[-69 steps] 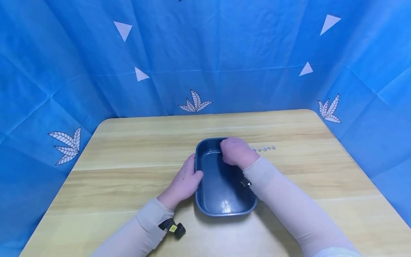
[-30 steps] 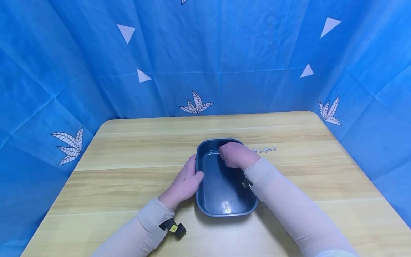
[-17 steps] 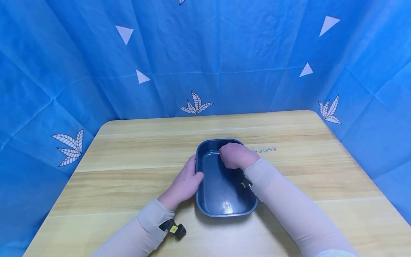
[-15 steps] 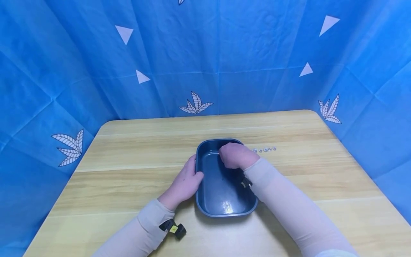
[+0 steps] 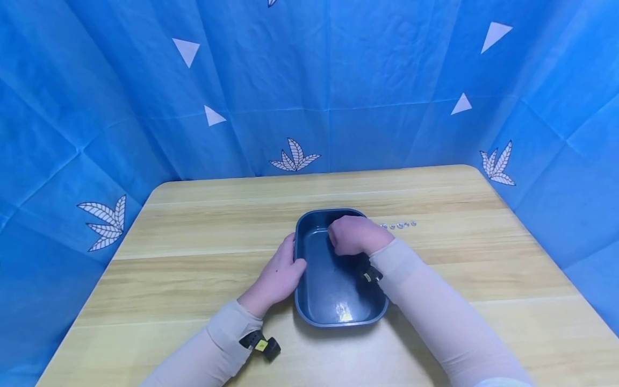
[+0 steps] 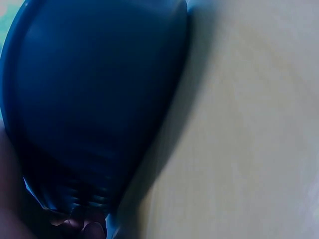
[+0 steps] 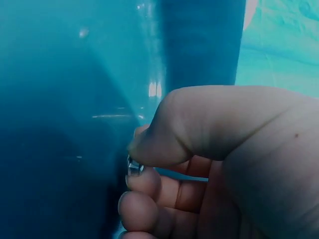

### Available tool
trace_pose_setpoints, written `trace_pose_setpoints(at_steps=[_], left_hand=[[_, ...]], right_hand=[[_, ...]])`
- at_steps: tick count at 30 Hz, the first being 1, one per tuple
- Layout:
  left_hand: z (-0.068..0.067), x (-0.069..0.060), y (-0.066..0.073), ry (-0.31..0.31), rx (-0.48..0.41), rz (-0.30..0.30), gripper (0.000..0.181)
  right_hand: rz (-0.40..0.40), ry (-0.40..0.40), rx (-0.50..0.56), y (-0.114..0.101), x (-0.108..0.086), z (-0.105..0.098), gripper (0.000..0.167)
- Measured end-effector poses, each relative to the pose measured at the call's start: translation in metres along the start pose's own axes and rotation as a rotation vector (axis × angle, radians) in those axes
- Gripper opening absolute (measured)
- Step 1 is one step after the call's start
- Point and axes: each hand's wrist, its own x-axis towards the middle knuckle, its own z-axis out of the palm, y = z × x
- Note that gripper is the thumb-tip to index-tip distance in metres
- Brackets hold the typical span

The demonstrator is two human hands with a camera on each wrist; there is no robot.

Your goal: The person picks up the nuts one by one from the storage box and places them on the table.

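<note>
A dark blue rectangular plastic basin (image 5: 333,293) with rounded corners stands on the table. My left hand (image 5: 276,274) grips its left wall, the thumb hooked over the rim and the fingers outside. In the left wrist view the basin's side (image 6: 99,84) fills much of the picture, with fingertips (image 6: 92,226) at its lower end. My right hand (image 5: 355,235) is inside the basin near its far right corner. Between thumb and fingers it pinches a small clear faceted gem (image 7: 134,167), visible in the right wrist view, close to the basin floor (image 7: 55,124).
Several small clear gems (image 5: 400,226) lie in a row on the wooden table (image 5: 203,226), right of the basin's far end. A blue curtain (image 5: 329,80) with white triangles and leaf prints hangs behind and beside the table.
The right hand, earlier over the far right rim, sits slightly lower and nearer inside the basin. The left hand keeps its grip; basin and row of gems stay in place.
</note>
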Motion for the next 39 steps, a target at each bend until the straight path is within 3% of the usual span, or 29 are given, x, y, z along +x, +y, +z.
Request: trace_pose_setpoints(at_steps=[17,39], left_hand=[[0.0009,0.0024,-0.0032,0.0,-0.005,0.015,0.065],[-0.0007,0.0015,0.0002,-0.004,-0.002,0.05,0.065]], right_hand=[[-0.095,0.06,0.132,0.0081,-0.0049,-0.0045,0.014],[-0.164,0.111,0.194,0.0094,-0.0064,-0.0073,0.015]])
